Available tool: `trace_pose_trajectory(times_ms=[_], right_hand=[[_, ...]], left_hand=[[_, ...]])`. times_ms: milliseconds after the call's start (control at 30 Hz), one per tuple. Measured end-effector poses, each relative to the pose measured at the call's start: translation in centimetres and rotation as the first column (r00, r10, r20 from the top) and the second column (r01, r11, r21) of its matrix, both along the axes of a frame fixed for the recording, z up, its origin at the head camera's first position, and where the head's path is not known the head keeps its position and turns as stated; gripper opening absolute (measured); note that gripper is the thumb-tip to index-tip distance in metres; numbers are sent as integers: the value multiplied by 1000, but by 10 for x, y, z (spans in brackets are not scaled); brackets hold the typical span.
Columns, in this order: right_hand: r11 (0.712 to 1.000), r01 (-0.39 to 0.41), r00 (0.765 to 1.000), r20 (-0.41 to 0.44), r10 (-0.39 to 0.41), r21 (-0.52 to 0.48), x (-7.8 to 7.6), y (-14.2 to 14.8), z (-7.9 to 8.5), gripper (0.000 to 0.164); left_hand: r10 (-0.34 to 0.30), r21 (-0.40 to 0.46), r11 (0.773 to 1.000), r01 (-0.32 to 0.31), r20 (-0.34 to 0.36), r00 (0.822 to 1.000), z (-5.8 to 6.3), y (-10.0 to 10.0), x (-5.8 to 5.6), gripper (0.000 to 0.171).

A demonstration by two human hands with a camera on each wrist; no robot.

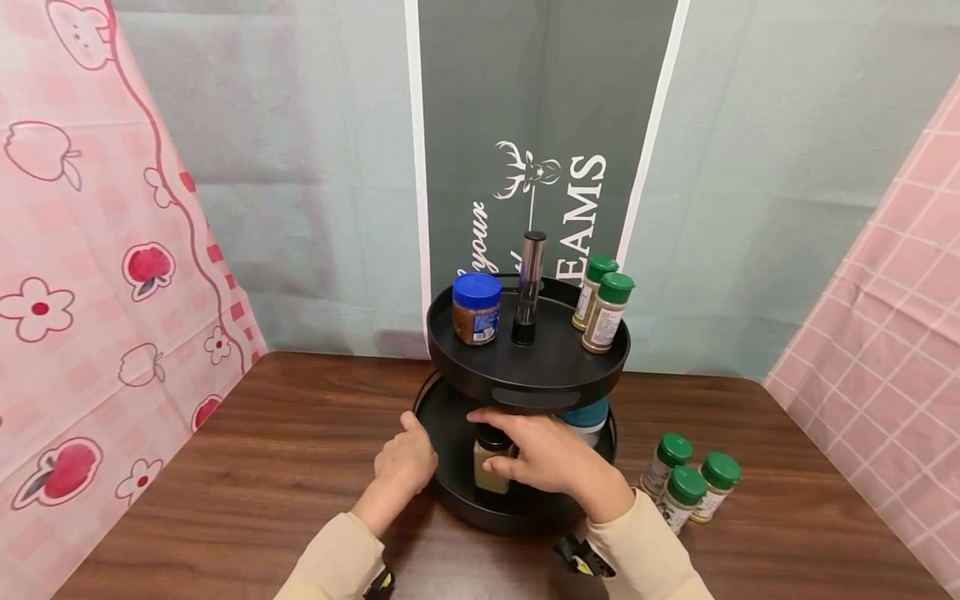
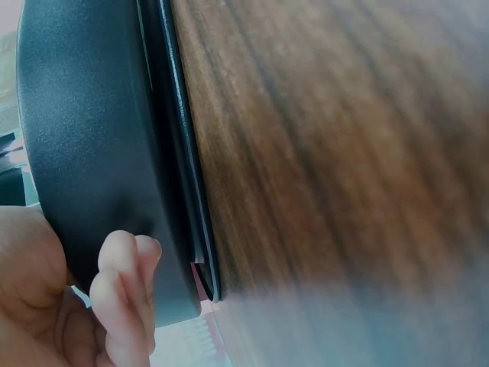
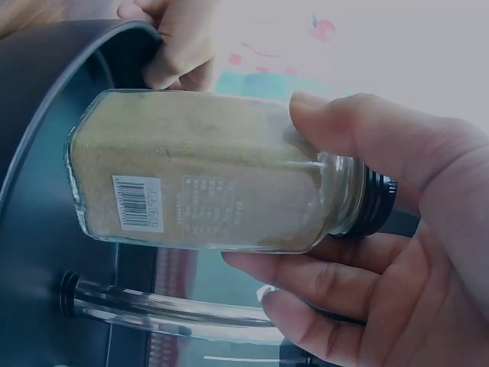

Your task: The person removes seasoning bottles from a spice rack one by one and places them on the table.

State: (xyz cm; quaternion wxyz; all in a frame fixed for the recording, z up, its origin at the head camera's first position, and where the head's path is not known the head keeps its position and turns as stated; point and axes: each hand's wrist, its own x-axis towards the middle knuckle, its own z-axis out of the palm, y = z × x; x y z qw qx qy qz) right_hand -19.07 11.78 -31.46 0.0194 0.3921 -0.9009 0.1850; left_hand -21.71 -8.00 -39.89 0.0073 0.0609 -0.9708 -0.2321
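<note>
My right hand (image 1: pixel 551 450) reaches in under the upper tier and holds a square glass jar of tan powder (image 3: pixel 199 172) by its upper part, thumb on one side and fingers on the other. The jar has a black lid (image 3: pixel 374 202) and a barcode label, and stands over the lower tray (image 1: pixel 450 417) of a black two-tier rack. At that tray's left side, my left hand (image 1: pixel 405 457) grips the rim, with fingers (image 2: pixel 126 283) against the outer wall.
On the upper tray (image 1: pixel 525 387) are a blue-lidded jar (image 1: pixel 476 308) and two green-capped shakers (image 1: pixel 606 312), around a metal post (image 1: pixel 531 279). A teal-lidded container (image 1: pixel 588 417) sits behind my right hand. Three green-capped shakers (image 1: pixel 682 492) stand on the wooden table (image 1: pixel 300 433).
</note>
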Motion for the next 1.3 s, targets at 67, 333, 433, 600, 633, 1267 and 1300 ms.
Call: trace_pose_trajectory(times_ms=[67,333,433,600,633,1267,1300], right_hand=[[1000,2,1000,1,-2,3,0,1,0,47],[1000,3,1000,3,-3,16,4,6,2,47],[1000,-10,1000,7,10,5,7,10,2,47],[999,-29,1000,-5,29,-23,12,18,5,45],[999,-28,1000,-12,28,-25,13,20,6,45],[999,47,994,-101,-46,3,32,50,16,47],[999,42,992,-116,-42,1,33,52,16,47]], left_hand=[[-1,1,1000,1,-3,1000,0,0,0,39],[2,1,1000,-2,-3,1000,0,1,0,40],[3,3,1000,-2,-5,1000,0,1,0,40],[4,6,1000,-4,-8,1000,1,1,1,39],[3,7,1000,-3,-7,1000,1,1,1,39],[3,3,1000,-3,4,1000,0,0,0,39],[3,4,1000,-3,4,1000,0,0,0,39]])
